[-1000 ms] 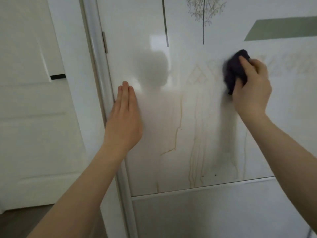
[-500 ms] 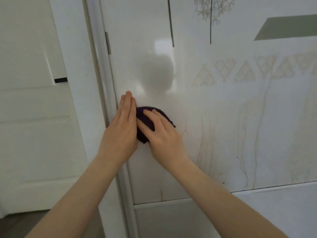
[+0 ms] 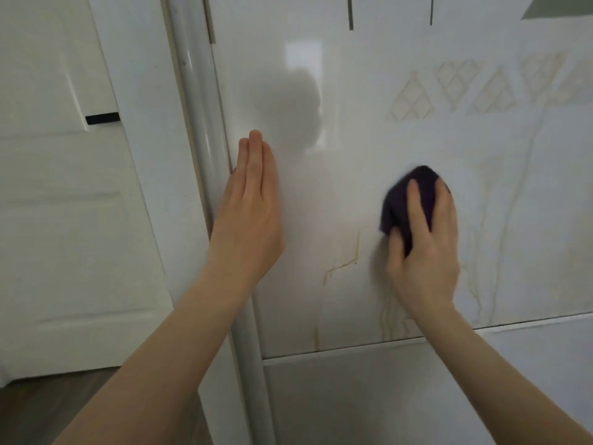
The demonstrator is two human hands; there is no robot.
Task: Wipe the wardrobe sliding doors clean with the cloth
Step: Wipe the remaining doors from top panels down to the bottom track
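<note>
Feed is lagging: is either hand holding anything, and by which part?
The right hand presses the bunched dark cloth against the door, fingers over its middle. The left hand holds nothing.

Counts: 2 hands – left hand [image 3: 248, 216], right hand [image 3: 423, 242]. 1 cloth [image 3: 398, 200]. 1 sliding door [image 3: 401, 139] in view, split into 2 panels by 1 seam [image 3: 353, 345]. 1 frame post [image 3: 199, 123]. 1 room door [image 3: 57, 187] with 1 black slot [image 3: 102, 118]. Printed triangles [image 3: 410, 101]: about 5, right ones faint.
</note>
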